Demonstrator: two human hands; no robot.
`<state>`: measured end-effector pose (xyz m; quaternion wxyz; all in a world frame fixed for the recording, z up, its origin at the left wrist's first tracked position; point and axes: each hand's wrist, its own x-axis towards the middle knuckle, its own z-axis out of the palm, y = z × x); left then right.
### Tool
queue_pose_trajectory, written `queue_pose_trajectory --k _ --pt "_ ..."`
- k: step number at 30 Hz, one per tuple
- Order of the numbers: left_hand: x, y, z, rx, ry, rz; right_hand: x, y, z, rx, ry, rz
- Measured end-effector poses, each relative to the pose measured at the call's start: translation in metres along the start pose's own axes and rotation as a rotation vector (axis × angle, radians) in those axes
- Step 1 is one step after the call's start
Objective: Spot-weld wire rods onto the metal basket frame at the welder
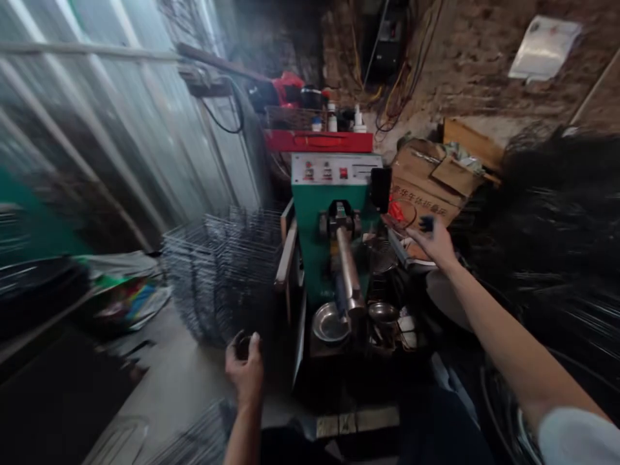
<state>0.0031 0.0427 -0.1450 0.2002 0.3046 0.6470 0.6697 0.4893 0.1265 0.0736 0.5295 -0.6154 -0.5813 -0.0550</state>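
Note:
My left hand [245, 363] is raised at the lower centre-left, its fingers curved and apart, with a dark gap between thumb and fingers. It is nearest to a tall stack of wire baskets [220, 271]. Farther right, my right hand [434, 244] reaches forward beside a green machine [312, 239]. A small dark blue thing [426, 224] shows at its fingers; blur hides whether they grip it. A metal cylinder [347, 268] juts from the machine toward me, between my hands. Under it sits a round metal dish [330, 322].
A red tray [318, 141] with bottles tops the machine. Behind my right hand stands an open cardboard box [426, 184]. Dark wire goods [566, 226] are piled at the right. A second metal bowl [383, 312] lies right of the cylinder. Wire pieces [198, 436] lie at the bottom left.

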Motion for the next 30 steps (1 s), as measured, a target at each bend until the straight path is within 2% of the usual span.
queue_pose_trajectory --k 2,4,6,8,12,18,25,28,30 --pt "-0.001 -0.012 0.038 0.014 0.072 -0.026 0.039 -0.006 0.039 -0.044 0.032 -0.011" --pt "-0.002 -0.026 0.057 0.026 0.114 -0.073 0.066 -0.014 0.076 -0.102 0.068 0.015" --pt "-0.001 -0.038 0.064 0.062 0.095 -0.096 0.085 -0.021 0.109 -0.127 0.102 0.097" --pt "0.001 -0.045 0.067 0.135 0.008 -0.088 0.099 -0.027 0.135 -0.106 0.136 0.222" --pt "0.003 -0.048 0.074 0.260 -0.180 -0.070 0.119 -0.038 0.168 -0.022 0.183 0.427" --pt "0.002 -0.057 0.081 0.288 -0.253 -0.067 0.124 -0.044 0.189 0.036 0.192 0.497" --pt "0.001 -0.069 0.083 0.254 -0.302 -0.132 0.118 -0.043 0.191 0.005 0.269 0.465" --pt "0.001 -0.075 0.086 0.261 -0.322 -0.163 0.122 -0.043 0.191 -0.008 0.251 0.479" --pt "0.001 -0.078 0.088 0.297 -0.334 -0.124 0.126 -0.042 0.189 -0.013 0.227 0.477"
